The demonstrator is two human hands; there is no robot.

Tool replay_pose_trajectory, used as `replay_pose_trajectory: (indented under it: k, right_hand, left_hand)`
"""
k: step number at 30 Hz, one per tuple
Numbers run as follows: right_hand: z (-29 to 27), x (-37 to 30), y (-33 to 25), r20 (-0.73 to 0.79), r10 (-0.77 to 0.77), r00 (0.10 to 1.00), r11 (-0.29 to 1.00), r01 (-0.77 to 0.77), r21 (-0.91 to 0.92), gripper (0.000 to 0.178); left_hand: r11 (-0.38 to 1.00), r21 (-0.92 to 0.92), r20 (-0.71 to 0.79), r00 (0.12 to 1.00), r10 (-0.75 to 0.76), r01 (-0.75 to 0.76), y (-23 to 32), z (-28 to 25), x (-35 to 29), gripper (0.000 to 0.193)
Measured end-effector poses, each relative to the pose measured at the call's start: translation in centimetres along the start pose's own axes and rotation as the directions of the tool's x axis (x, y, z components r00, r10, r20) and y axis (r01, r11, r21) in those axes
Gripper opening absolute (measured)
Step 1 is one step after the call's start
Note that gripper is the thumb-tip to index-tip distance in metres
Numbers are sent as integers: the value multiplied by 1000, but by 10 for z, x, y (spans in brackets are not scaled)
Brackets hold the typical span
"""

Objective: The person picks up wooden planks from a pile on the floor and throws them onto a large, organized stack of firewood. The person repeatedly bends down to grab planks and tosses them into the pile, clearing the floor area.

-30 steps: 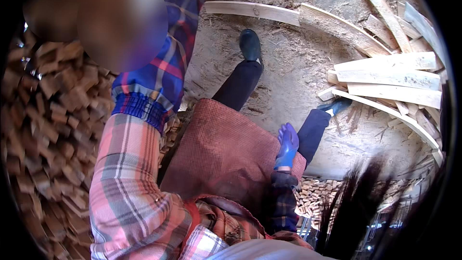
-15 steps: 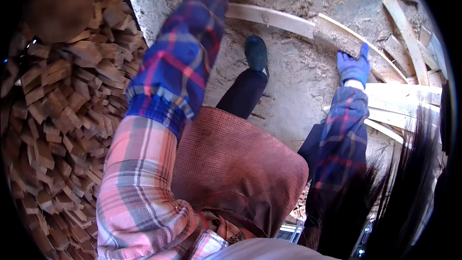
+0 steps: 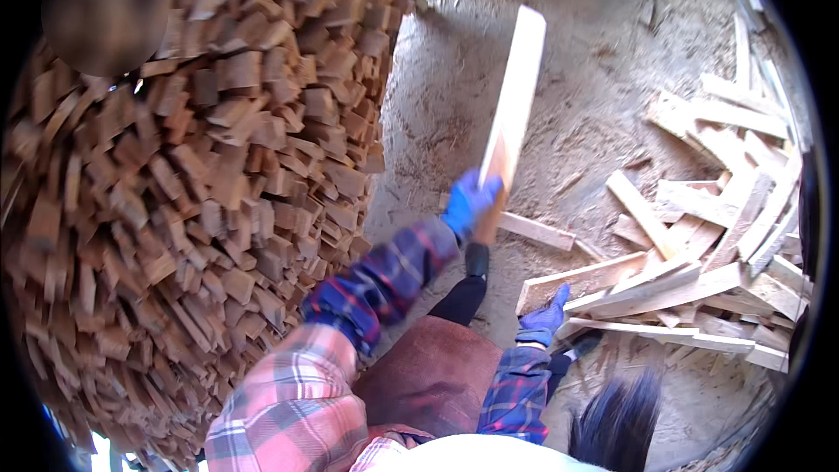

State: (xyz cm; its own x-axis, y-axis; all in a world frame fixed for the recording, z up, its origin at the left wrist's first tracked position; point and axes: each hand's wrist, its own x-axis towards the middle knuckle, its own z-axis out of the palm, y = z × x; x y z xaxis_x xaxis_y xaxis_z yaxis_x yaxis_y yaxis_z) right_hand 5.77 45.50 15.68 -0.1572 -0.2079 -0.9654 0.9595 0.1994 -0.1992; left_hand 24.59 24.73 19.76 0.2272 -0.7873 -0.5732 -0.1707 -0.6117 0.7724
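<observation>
My left hand (image 3: 470,203), in a blue glove, is closed round the lower part of a long pale wooden board (image 3: 517,96). The board stands out lengthwise ahead of me, its far end bright and its near end darker. My right hand (image 3: 542,319), also gloved in blue, grips the near edge of a wooden plank (image 3: 581,280), with the thumb up along its face; the other fingers are partly hidden. That plank lies at the left edge of a heap of loose wood pieces (image 3: 708,288). A short wood strip (image 3: 537,231) rests on the ground between my hands.
A tall stack of cut wood pieces (image 3: 253,210) fills the left side. The dirt floor (image 3: 603,96) is strewn with chips and bark. My shoe (image 3: 476,260) is just below the board's near end, and a brown apron (image 3: 433,376) covers my lap.
My view has swung, showing more of the stack and the heap. My left hand, formerly at the top edge, now appears nearer the middle with the board. My right hand remains at a plank.
</observation>
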Motion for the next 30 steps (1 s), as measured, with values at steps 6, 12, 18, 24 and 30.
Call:
replay_pose_trajectory:
  k: [6,12,18,24,30]
  right_hand:
    - [3,-102,-14,50,224,973,911,-190,-367,59]
    - [-40,-178,-64,187,152,971,917,-67,-394,55]
    - [-115,-230,-85,252,-2,968,951,80,-299,40]
    - [-256,-224,-146,-51,-247,968,969,248,4,35]
    - [-479,-304,-486,-512,-769,383,514,846,-139,29]
  left_hand:
    - [923,-150,-52,935,351,-355,336,-109,146,30]
    - [924,108,632,743,222,-368,275,11,24,36]
    - [873,485,652,684,-326,-46,39,32,-163,14]
    - [556,819,562,390,-730,-140,25,107,-356,30]
    - [674,732,598,569,-565,-100,10,217,-369,13]
